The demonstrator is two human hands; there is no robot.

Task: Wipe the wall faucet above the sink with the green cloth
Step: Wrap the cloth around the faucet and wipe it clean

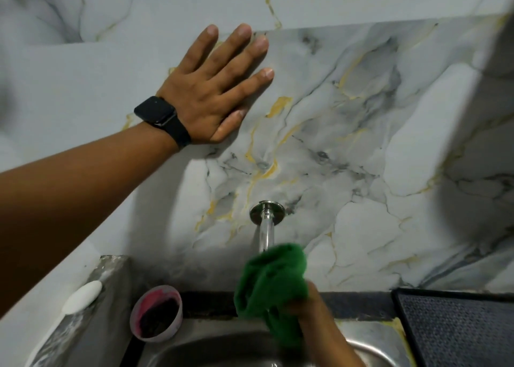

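Marble-patterned wall panels [361, 116], grey with yellow veins, fill most of the head view, and the steel sink [211, 352] lies at the bottom edge. From the wall a chrome wall faucet [266, 222] comes out through a round flange, and its pipe runs toward the camera. The green cloth [274, 280] is bunched over the front part of this pipe, so the outlet end is hidden. The right hand [308, 308] has its grip closed around the lower part of the cloth; the fingers are mostly covered and a little blurred. The left hand [219, 85], with a black watch [162, 119] on the wrist, is spread flat on the wall, well above the faucet, and holds nothing.

To my judgement, the wiping is in progress on the front section. To do it well, the cloth should wrap fully around the pipe and slide back to the flange, where dirt collects. The flat left hand gives good support for leaning. A pink cup [157, 314] and a white soap [82, 297] stand at the left of the sink, clear of the wiping path.
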